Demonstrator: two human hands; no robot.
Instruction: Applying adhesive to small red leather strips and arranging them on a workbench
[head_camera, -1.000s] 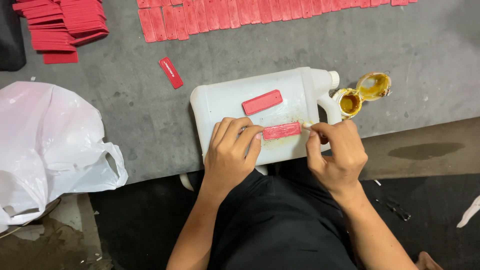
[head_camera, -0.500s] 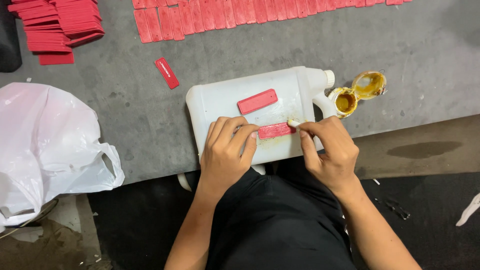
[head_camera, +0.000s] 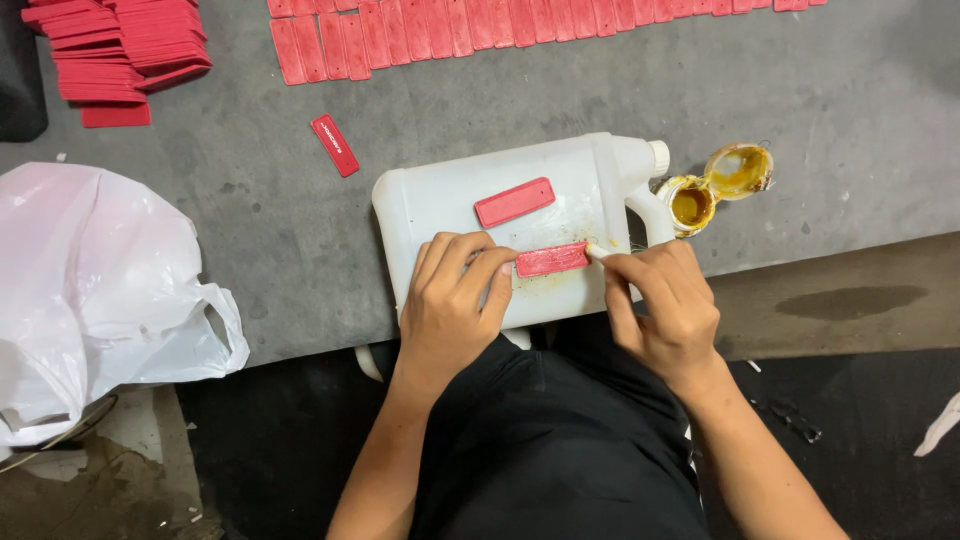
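Since a second ago the right hand (head_camera: 665, 310) has drawn its pinched small applicator to the end of the red strip (head_camera: 552, 260), which the left hand's (head_camera: 455, 300) fingers pin on the white jug (head_camera: 450, 200) on the desk (head_camera: 250, 230), so this pass looks nearly finished.

A jug (head_camera: 450, 205) lies on its side on the table (head_camera: 850, 120). Two strips rest on it: one (head_camera: 514, 202) behind, one (head_camera: 552, 260) in front, between the left hand (head_camera: 450, 310) and right hand (head_camera: 665, 305). An open tin (head_camera: 692, 203) sits right of the jug. A bag (head_camera: 100, 290) lies left; a stack of strips (head_camera: 120, 55) lies behind it.
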